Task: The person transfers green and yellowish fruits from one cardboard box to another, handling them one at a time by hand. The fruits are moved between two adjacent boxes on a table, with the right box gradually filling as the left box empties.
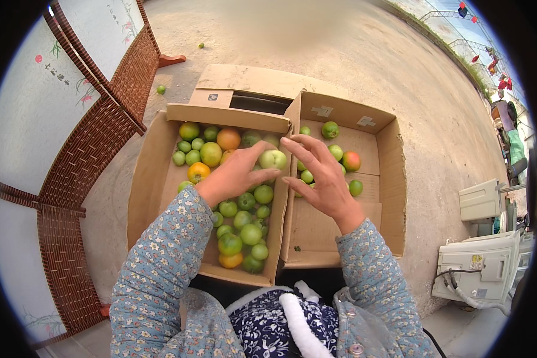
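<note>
My left hand [240, 169] is over the left cardboard box [147, 179], with a pale green tomato [274, 159] between its thumb and fingers. Facing it across the boxes' shared edge, my right hand [324, 179] has its fingers apart and nothing in them. Under my left hand lie many tomatoes, mostly green, some turning orange, such as an orange tomato [228, 138] and a green tomato [251, 234]. The right cardboard box [331, 228] holds fewer, among them a red-orange tomato [351, 161] and a dark green tomato [330, 129]. My right hand hides part of that group.
Behind the boxes is another cardboard box [268, 80]. A folding screen [94, 134] with woven brown panels stands at left. Two small green fruits, one nearer [161, 89], lie on the concrete ground [429, 112]. An air-conditioner outdoor unit [474, 268] is at right.
</note>
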`<state>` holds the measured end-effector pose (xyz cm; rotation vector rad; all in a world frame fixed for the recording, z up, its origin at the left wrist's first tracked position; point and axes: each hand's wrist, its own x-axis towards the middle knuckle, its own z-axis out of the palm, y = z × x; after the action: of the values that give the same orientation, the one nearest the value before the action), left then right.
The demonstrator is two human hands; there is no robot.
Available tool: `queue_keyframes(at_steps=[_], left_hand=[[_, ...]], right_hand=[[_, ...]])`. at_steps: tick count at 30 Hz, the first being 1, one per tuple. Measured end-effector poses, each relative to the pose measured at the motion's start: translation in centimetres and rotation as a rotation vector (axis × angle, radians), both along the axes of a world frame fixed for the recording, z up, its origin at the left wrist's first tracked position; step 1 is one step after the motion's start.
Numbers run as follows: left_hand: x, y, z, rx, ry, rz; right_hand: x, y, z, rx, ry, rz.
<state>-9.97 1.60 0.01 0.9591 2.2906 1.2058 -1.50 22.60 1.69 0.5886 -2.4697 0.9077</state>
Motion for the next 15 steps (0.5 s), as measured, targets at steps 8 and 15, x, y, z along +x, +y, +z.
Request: queue_keyframes(at_steps=[8,15], left_hand=[[0.2,0.9,1.0,0.294,-0.512,-0.092],[0.2,1.2,-0.5,0.430,-0.565,0.258]], right_hand=[[0.0,0.6,-0.8,-0.086,0.005,-0.119],[-2.7,8.3,-4.5,-0.236,-0.176,-0.737]])
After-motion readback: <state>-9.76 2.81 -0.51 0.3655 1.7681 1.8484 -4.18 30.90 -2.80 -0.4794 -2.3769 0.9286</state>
